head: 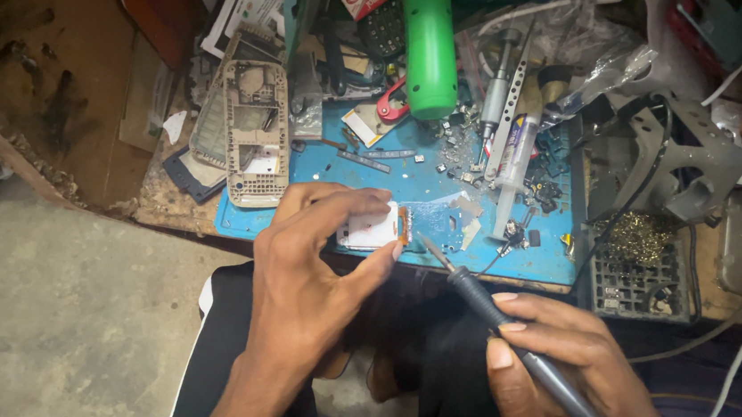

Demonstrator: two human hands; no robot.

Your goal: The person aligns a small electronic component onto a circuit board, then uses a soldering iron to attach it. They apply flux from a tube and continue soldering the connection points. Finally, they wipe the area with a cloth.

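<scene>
My left hand (pixel 317 258) pinches a small white display module (pixel 375 231) with an orange ribbon strip at its right edge, holding it over the front edge of the blue work mat (pixel 404 174). My right hand (pixel 555 349) grips a dark soldering iron (pixel 497 314) like a pen. Its metal tip points up and left and ends just right of the module's orange strip. A small blue circuit board (pixel 435 221) lies on the mat just behind the module.
A beige phone frame (pixel 255 125) lies at the mat's left. A green tool handle (pixel 428 38), a syringe (pixel 510 156), a metal stand (pixel 671 160), brass cleaning wool (pixel 637 234), loose chips and cables crowd the bench. Concrete floor lies at left.
</scene>
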